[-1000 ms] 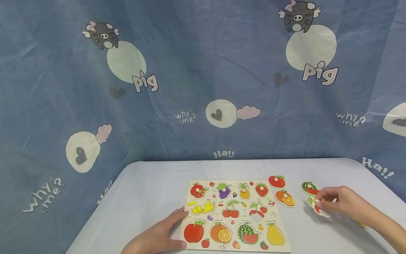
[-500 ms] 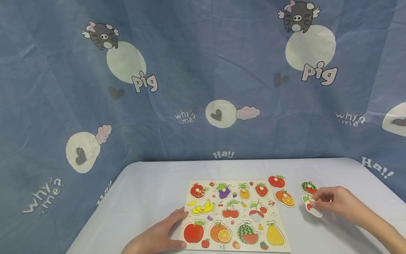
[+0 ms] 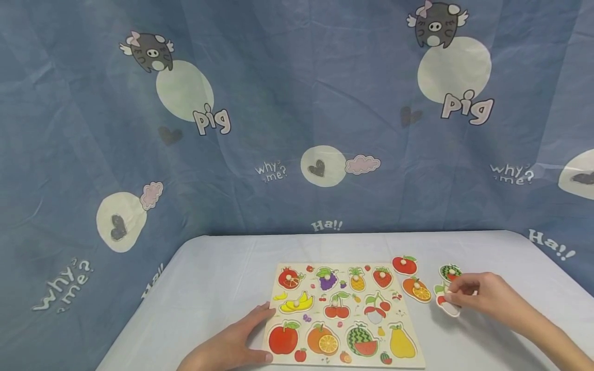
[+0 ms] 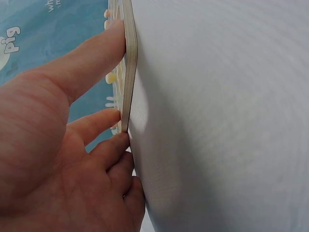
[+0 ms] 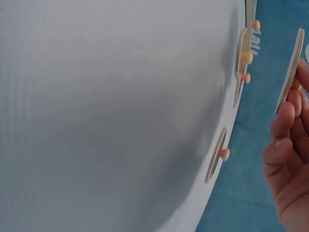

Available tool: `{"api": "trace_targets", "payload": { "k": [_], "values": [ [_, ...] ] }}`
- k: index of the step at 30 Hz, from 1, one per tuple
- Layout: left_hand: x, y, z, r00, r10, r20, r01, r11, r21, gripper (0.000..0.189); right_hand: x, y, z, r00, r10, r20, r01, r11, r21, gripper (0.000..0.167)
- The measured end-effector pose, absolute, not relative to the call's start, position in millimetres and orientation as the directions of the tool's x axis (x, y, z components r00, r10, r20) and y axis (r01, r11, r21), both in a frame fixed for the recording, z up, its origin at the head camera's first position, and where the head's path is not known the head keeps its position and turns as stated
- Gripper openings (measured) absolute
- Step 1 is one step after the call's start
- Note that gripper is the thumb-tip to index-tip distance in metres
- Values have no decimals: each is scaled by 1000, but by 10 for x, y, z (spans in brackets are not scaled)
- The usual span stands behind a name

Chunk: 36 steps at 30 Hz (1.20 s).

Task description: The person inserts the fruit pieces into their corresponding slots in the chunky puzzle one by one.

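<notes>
A wooden fruit puzzle board (image 3: 348, 330) lies flat on the white table, several knobbed pieces set in its upper part. My left hand (image 3: 232, 340) rests at its left edge; in the left wrist view the thumb (image 4: 91, 58) and index fingertip touch that edge. My right hand (image 3: 487, 299) pinches a fruit puzzle piece (image 3: 446, 305) with green leaf, red and white parts, right of the board. In the right wrist view this piece (image 5: 291, 72) is tilted and raised off the table. Its knob is mostly hidden by the fingers.
Right of the board lie an apple piece (image 3: 405, 265) and an orange piece (image 3: 418, 290). A watermelon piece (image 3: 449, 271) sits just beyond the right hand. Behind the table (image 3: 223, 268) hangs a blue patterned cloth (image 3: 278, 103).
My right hand has moved left with the pinched piece, toward the board. A bit of yellow seen under the right forearm at first is out of sight. The left hand stays in place.
</notes>
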<state>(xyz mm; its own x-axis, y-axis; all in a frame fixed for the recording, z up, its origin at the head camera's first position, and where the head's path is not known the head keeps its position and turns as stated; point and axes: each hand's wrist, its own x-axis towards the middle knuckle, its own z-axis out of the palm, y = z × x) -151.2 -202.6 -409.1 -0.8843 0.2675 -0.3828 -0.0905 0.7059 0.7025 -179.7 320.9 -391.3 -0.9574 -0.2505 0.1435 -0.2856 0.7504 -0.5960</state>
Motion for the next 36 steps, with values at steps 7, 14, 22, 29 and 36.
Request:
{"api": "trace_targets", "payload": {
  "k": [7, 14, 22, 29, 36],
  "values": [
    [-1517, -2034, -4097, -880, 269, -393, -99, 704, 703, 89, -1800, 3094, -3899, -966, -212, 152, -260, 757, -599, 13],
    [-1520, -2034, -4099, -879, 271, -392, -97, 705, 703, 89, -1799, 2976, -3868, -967, -190, 171, -255, 758, -601, 16],
    [-1523, -2032, -4105, -881, 260, -394, -103, 709, 698, 89, -1793, 2867, -3827, -957, -205, 204, -287, 750, -596, 17],
    [-1521, -2038, -4099, -878, 274, -392, -91, 709, 700, 89, -1817, 2800, -3784, -940, -238, 243, -337, 745, -576, 15],
    [-1505, -2029, -4092, -882, 270, -387, -94, 703, 705, 90, -1806, 2710, -3782, -918, -236, 317, -383, 730, -566, 14]
  ]
}}
